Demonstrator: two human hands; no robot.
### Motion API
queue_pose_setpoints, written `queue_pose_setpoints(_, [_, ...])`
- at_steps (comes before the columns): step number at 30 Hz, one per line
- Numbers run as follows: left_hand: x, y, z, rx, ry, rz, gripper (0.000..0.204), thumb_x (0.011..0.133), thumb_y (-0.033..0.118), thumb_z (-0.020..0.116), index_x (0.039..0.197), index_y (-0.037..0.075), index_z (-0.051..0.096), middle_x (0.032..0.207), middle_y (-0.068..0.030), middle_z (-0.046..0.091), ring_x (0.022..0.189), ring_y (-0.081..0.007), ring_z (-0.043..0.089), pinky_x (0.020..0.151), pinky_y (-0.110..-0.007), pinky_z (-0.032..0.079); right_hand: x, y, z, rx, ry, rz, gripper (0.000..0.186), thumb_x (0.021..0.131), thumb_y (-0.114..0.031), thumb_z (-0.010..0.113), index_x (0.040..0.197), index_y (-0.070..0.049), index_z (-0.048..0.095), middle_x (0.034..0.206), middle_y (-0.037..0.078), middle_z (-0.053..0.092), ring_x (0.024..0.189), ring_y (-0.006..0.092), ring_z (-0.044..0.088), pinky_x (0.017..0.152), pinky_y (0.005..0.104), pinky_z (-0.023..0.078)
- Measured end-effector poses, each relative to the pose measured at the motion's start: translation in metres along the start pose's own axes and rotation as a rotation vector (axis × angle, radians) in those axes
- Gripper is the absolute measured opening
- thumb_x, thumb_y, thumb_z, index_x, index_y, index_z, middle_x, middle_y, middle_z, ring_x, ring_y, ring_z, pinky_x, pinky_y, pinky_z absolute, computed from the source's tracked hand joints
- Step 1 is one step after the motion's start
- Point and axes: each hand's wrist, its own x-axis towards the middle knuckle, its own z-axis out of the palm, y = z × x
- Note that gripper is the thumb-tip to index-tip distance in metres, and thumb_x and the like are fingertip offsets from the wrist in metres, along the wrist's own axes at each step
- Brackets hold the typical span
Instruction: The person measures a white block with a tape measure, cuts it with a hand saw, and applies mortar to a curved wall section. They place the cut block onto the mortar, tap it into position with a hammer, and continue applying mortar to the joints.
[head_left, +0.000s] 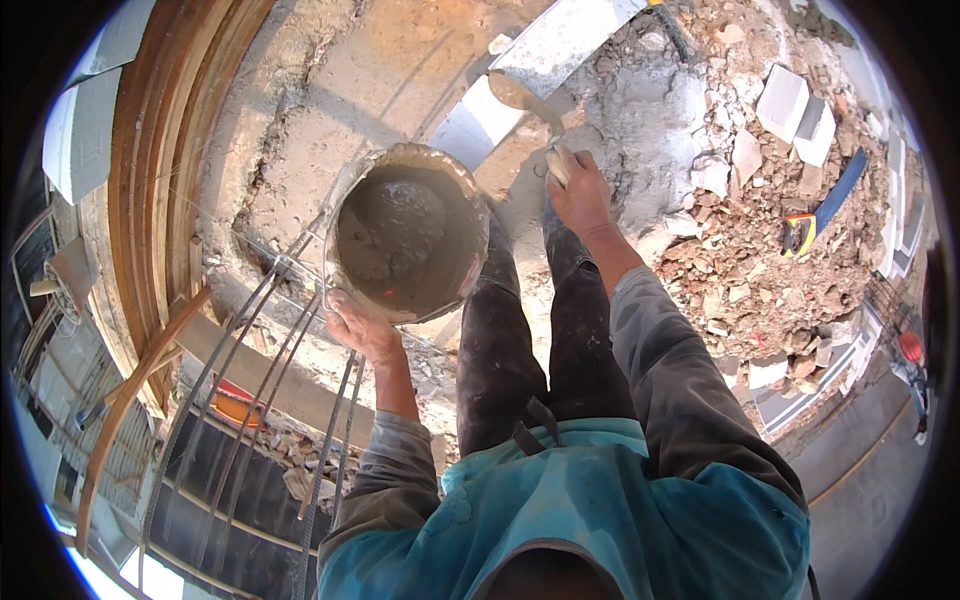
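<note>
A round bucket of wet grey mortar hangs in front of my legs, slightly to the left. My left hand is closed on its near-left rim. In my right hand, held ahead of my right knee, is a trowel, the fingers wrapped round its handle. The trowel's mortar-coloured blade points away and to the left, over a long white board. Part of the board lies behind the bucket from this view.
Several steel rebars run up beside my left arm, close to the bucket. Curved wooden planks stand at the far left. On the right, broken rubble carries a handsaw and white tile pieces.
</note>
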Motion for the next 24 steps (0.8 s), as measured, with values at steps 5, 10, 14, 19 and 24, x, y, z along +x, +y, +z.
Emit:
queue_pose_setpoints(5, [0.007,0.0,-0.004,-0.013,-0.012,0.059,0.044,0.102,0.038,0.044,0.074,0.004,0.039,0.074,0.0007,0.036,0.071,-0.0118,0.033,0.063,-0.029,0.033,-0.017,0.001,0.023,-0.031,0.093,-0.017,0.053,0.078,-0.015,0.07,0.128,-0.004,0.057,0.11,0.016,0.054,0.098,0.0356,0.059,0.083,0.0435,0.05])
queue_pose_setpoints(10, [0.012,-0.007,-0.01,-0.003,-0.012,0.002,0.043,0.102,0.036,0.044,0.074,0.004,0.04,0.074,0.0005,0.036,0.071,-0.0126,0.033,0.063,-0.03,0.033,-0.017,-0.012,0.024,-0.028,0.103,0.043,0.055,0.078,-0.015,0.07,0.129,-0.002,0.056,0.11,0.016,0.054,0.098,0.037,0.059,0.084,0.0438,0.05])
queue_pose_setpoints(14, [0.012,0.003,-0.011,0.047,-0.027,0.027,0.043,0.102,0.035,0.044,0.074,0.003,0.039,0.074,0.0007,0.035,0.071,-0.0124,0.034,0.063,-0.03,0.034,-0.023,-0.009,0.02,-0.023,0.098,0.052,0.054,0.079,-0.015,0.069,0.128,-0.001,0.056,0.109,0.017,0.054,0.099,0.0376,0.059,0.083,0.0443,0.05])
queue_pose_setpoints(19, [0.015,-0.029,-0.023,-0.165,-0.017,-0.023,0.042,0.102,0.038,0.044,0.078,0.003,0.042,0.076,0.0002,0.037,0.072,-0.0127,0.036,0.066,-0.029,0.036,-0.007,-0.014,0.01,0.064,0.166,-0.006,0.048,0.084,-0.016,0.067,0.127,0.003,0.056,0.101,0.02,0.058,0.092,0.038,0.06,0.08,0.0431,0.05])
queue_pose_setpoints(24, [0.008,-0.038,-0.015,0.02,0.163,-0.018,0.042,0.103,0.04,0.043,0.078,0.005,0.041,0.078,0.0001,0.037,0.074,-0.0124,0.036,0.067,-0.028,0.037,0.01,0.012,0.006,0.045,0.033,-0.076,0.044,0.087,-0.017,0.06,0.126,0.004,0.055,0.103,0.026,0.061,0.093,0.0436,0.061,0.081,0.0475,0.05])
